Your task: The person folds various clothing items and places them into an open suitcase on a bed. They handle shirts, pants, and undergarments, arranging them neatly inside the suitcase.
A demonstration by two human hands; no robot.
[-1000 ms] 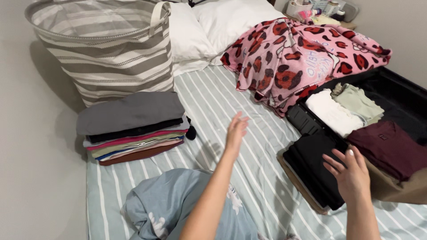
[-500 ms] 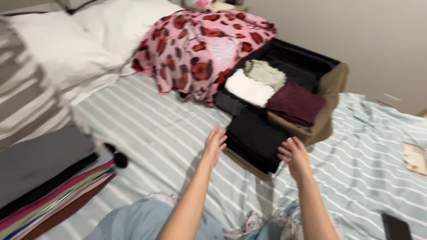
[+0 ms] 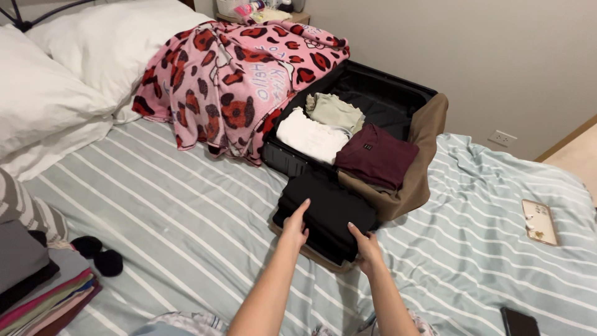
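- Both my hands rest on the folded black garment [image 3: 328, 214] at the near end of the open suitcase [image 3: 398, 99] on the bed [image 3: 186, 211]: left hand [image 3: 295, 225] flat on its left edge, right hand [image 3: 367, 244] curled over the near corner.
- Packing looks to me partly done: a white top [image 3: 311, 135], a pale green piece [image 3: 334, 109] and a maroon shirt [image 3: 377, 155] already lie inside.
- The far end of the case is bare.
- A stack of folded clothes [image 3: 37, 292] waits at the bed's left edge.
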